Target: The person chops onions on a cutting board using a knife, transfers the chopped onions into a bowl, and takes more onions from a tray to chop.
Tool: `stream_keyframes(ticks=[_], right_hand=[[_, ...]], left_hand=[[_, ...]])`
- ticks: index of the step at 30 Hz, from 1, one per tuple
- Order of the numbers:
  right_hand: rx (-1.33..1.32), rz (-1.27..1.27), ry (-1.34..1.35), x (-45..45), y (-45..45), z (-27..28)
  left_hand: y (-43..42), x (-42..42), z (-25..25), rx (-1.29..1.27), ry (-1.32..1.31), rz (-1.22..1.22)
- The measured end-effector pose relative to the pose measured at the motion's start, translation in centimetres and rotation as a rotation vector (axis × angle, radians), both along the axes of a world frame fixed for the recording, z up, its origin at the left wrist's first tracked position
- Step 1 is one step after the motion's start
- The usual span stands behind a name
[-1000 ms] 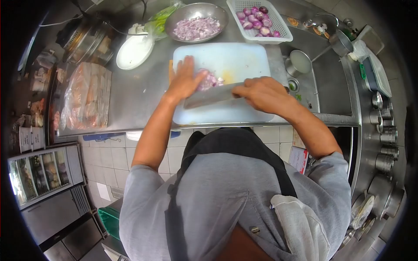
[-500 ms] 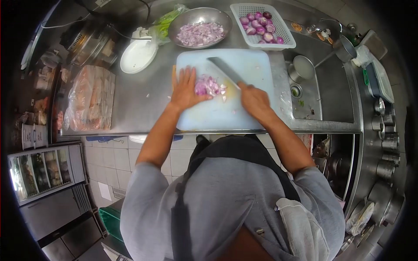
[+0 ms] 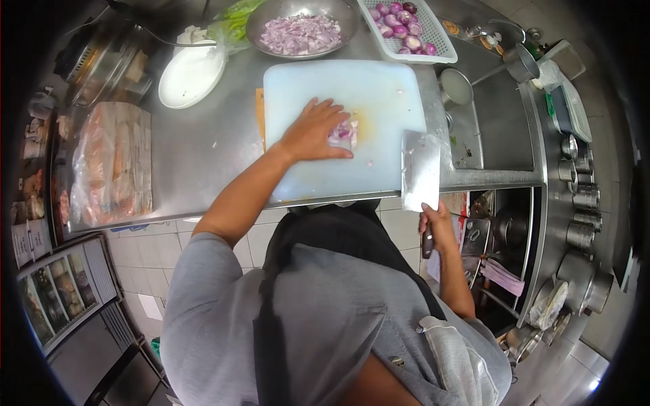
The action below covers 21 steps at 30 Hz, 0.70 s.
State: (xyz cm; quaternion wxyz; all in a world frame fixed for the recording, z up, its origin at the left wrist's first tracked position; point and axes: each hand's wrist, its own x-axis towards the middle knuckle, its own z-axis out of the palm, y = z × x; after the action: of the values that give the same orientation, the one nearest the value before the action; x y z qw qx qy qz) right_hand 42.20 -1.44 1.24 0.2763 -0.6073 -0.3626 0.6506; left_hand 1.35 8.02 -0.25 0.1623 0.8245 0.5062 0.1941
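A small pile of chopped red onion [image 3: 345,135] lies on the white cutting board [image 3: 325,84]. My left hand [image 3: 317,132] rests over the left side of the pile with its fingers stretched out, and it hides part of the onion. Off the board's right front corner, my right hand [image 3: 439,229] grips a cleaver [image 3: 420,172] by its dark handle. The broad blade points away from me, its flat face turned up, overlapping the counter's front edge in view. A few stray onion bits lie on the board.
Behind the board stand a metal bowl [image 3: 257,30] of chopped onion and a white basket [image 3: 440,51] with several whole red onions. A white plate [image 3: 193,78] and a plastic-wrapped package [image 3: 112,162] are to the left. The sink [image 3: 511,128] lies to the right.
My right hand has drawn the cleaver off the onion, back and right past the board's corner. My left hand has shifted right, over the pile, which is now bunched smaller.
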Motion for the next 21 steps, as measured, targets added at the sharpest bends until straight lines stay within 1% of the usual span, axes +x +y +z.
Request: stream_keyframes(ticks=[1,4,6,9,11,14,16,17,18,19,21], right_hand=[[-0.041,-0.09,0.066,-1.3,-1.2,-0.3],[0.001,-0.159,-0.014,-4.1,-1.2,0.5],[-0.003,-0.06,-0.03,-6.8,-0.3,0.8],[-0.031,0.138,-0.057,-12.4,2.0,1.6],[-0.004,0.164,-0.065,-17.0,2.6,1.7],[-0.003,0.161,0.013,-22.0,2.8,1.1],[-0.034,0.196,0.069,-23.1,3.2,0.9],[-0.041,0.215,0.097,-23.6,3.6,1.0],[-0.093,0.239,0.056,-23.6,4.0,1.8],[-0.073,0.257,0.069,-23.3,4.1,1.9],[-0.021,0.294,0.098,-23.2,4.9,2.6]], left_hand=[[-0.1,0.3,-0.1,0.008,-0.021,0.025],[-0.5,1.0,-0.3,0.035,-0.078,0.103],[-0.9,1.9,-0.4,0.057,-0.12,0.157],[-1.4,2.9,-0.7,0.154,-0.143,0.271],[-1.2,3.3,-1.0,0.218,-0.24,0.367],[-0.9,3.1,-2.1,0.291,-0.417,0.528],[-0.7,2.7,-2.4,0.354,-0.512,0.625],[-0.7,2.5,-2.4,0.333,-0.575,0.642],[-0.7,2.4,-2.7,0.318,-0.639,0.654],[-0.7,2.5,-2.5,0.303,-0.704,0.663],[-0.2,2.6,-1.7,0.308,-0.734,0.693]])
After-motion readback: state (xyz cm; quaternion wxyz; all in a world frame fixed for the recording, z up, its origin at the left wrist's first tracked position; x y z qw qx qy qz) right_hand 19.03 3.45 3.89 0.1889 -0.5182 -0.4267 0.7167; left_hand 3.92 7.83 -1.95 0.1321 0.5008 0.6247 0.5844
